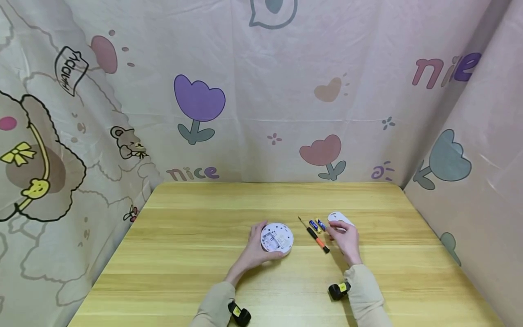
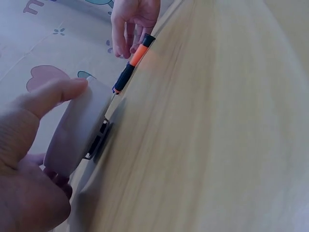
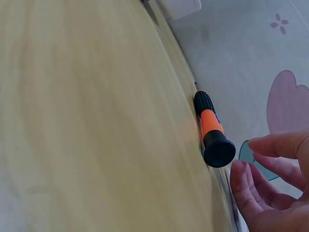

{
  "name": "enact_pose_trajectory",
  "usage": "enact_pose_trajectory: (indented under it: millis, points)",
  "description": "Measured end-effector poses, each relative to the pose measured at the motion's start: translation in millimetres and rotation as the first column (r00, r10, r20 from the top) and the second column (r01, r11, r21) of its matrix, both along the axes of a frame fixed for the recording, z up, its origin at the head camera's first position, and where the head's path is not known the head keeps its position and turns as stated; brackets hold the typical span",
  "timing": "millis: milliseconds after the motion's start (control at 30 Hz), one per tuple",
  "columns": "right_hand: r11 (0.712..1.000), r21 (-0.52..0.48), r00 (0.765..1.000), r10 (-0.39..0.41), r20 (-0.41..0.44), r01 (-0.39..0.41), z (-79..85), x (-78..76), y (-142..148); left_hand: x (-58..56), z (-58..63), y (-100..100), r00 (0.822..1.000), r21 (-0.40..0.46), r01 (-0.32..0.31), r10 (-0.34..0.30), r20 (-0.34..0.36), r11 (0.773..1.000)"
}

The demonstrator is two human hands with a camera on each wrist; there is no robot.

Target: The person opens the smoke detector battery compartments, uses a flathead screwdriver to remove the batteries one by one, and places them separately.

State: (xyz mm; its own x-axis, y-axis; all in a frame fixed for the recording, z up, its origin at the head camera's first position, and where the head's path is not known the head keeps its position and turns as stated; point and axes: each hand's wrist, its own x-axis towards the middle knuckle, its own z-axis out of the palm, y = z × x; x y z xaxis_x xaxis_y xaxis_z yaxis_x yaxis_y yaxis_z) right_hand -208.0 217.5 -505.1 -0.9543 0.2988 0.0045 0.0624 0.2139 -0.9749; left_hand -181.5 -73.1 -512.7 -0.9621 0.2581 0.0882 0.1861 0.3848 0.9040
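My left hand [image 1: 257, 247] grips a round white device [image 1: 277, 238] by its rim, thumb on the near side and fingers round the far side. Its upturned face shows a recessed compartment and small holes. In the left wrist view the device [image 2: 79, 128] stands just over the wood, with a dark bracket-like part at its lower side. My right hand [image 1: 345, 238] hovers by the white plate [image 1: 336, 216], covering part of it, its fingers loosely bent with a gap to the thumb. A screwdriver [image 1: 318, 240] with a black and orange handle lies left of that hand.
Two blue batteries [image 1: 317, 225] lie between the screwdriver and the white plate. The wooden table [image 1: 196, 213] reaches back to a patterned cloth [image 1: 261, 91], which also hangs along both sides. Black wrist cameras sit at both sleeves.
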Motion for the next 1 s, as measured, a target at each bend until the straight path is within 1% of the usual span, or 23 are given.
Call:
enact_pose_trajectory:
  millis: [100,200,300,367,433,500,633,700,833,1000]
  points:
    - [0.999,0.024,1.0,-0.026,-0.012,0.026,1.9,0.5,2.9,-0.7,-0.4,-1.4,0.999,0.023,0.05,-0.05,0.002,0.998]
    - [0.994,0.079,0.997,-0.077,-0.031,0.079,3.2,1.4,7.3,-1.5,-0.8,-1.9,0.997,0.03,0.079,-0.08,0.024,0.996]
    - [0.975,0.174,0.99,-0.131,-0.048,0.137,3.2,2.1,13.6,-1.7,-0.7,-1.6,0.995,0.037,0.085,-0.086,0.041,0.996]
    - [0.955,0.259,0.989,-0.14,-0.044,0.147,2.4,2.1,19.2,-1.9,-0.7,-1.6,0.995,0.049,0.081,-0.084,0.05,0.995]
    - [0.932,0.342,0.992,-0.125,-0.016,0.123,1.6,1.9,25.3,-2.0,-0.5,-2.2,0.995,0.061,0.079,-0.083,0.054,0.995]
    - [0.903,0.424,0.994,-0.1,0.037,0.075,0.7,1.0,31.1,-2.5,-0.8,-3.1,0.995,0.065,0.079,-0.083,0.056,0.995]
    - [0.858,0.513,0.987,-0.064,0.148,-0.021,-0.4,-2.4,40.2,-4.2,-0.1,-4.7,0.995,0.062,0.083,-0.086,0.053,0.995]
    - [0.847,0.528,0.982,-0.052,0.183,-0.054,-1.0,-4.1,43.9,-4.8,0.5,-4.9,0.995,0.062,0.083,-0.086,0.051,0.995]
    - [0.832,0.544,0.975,-0.015,0.222,-0.111,-0.5,-5.7,51.1,-4.4,0.9,-5.4,0.995,0.051,0.093,-0.095,0.039,0.994]
    - [0.819,0.554,0.973,0.02,0.23,-0.148,1.0,-5.7,60.3,-4.5,1.5,-6.0,0.994,0.049,0.096,-0.098,0.044,0.994]
